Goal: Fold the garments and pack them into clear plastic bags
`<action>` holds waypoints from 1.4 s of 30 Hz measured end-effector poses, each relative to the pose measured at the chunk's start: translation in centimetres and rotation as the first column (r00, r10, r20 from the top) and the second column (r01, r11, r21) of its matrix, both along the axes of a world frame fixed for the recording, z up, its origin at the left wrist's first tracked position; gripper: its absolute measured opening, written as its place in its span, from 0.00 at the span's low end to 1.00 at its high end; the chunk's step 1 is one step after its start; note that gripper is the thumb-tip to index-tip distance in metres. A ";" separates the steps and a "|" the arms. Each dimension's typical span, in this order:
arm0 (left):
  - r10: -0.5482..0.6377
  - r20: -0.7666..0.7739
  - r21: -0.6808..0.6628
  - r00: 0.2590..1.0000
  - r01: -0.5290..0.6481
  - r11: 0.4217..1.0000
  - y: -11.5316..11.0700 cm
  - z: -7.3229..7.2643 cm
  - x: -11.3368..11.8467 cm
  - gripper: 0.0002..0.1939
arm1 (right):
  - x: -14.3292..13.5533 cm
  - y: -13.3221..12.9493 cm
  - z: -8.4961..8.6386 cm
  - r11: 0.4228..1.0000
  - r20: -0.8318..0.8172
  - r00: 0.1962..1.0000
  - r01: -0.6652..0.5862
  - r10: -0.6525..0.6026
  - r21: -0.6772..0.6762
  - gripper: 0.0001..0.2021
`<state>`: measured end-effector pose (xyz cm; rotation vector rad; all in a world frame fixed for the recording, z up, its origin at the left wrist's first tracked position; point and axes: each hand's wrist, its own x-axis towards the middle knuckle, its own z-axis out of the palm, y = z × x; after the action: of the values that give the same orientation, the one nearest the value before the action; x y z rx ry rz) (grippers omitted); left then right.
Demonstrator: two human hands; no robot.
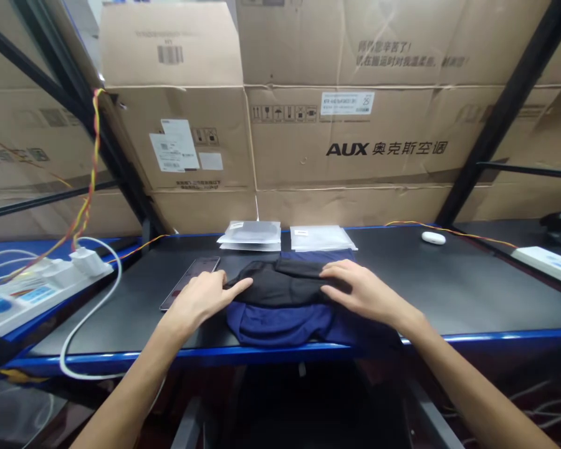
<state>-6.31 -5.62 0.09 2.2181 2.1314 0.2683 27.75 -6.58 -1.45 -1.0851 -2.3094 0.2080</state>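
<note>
The left hand and right hand, thumbs spread wide, touch both ends of the black cloth on the blue cloth, which could slip off the surface if tugged, and I cannot tell how tightly they grip.

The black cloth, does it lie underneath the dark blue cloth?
No, the black cloth lies on top, with the dark blue cloth showing along its near edge.
</note>
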 end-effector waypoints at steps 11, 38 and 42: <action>-0.038 0.162 0.184 0.986 0.008 0.983 0.8 -0.3 1.7 0.13 | -4.7 0.8 -0.8 0.943 0.242 0.946 -0.136 0.215 -0.303 0.32; -0.759 0.253 0.244 0.600 0.720 0.650 -0.9 -2.0 12.7 0.12 | 5.1 1.1 -3.4 0.978 0.186 0.979 0.120 -0.088 -0.169 0.28; -0.646 0.347 0.343 0.680 0.550 0.762 -0.6 -0.5 11.0 0.13 | 5.5 1.4 -3.3 0.979 0.133 0.984 0.136 -0.116 -0.151 0.27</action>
<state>4.64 -6.24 -0.38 2.5014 1.0922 0.8909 33.30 -5.23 -4.72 -1.3556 -2.3535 0.2879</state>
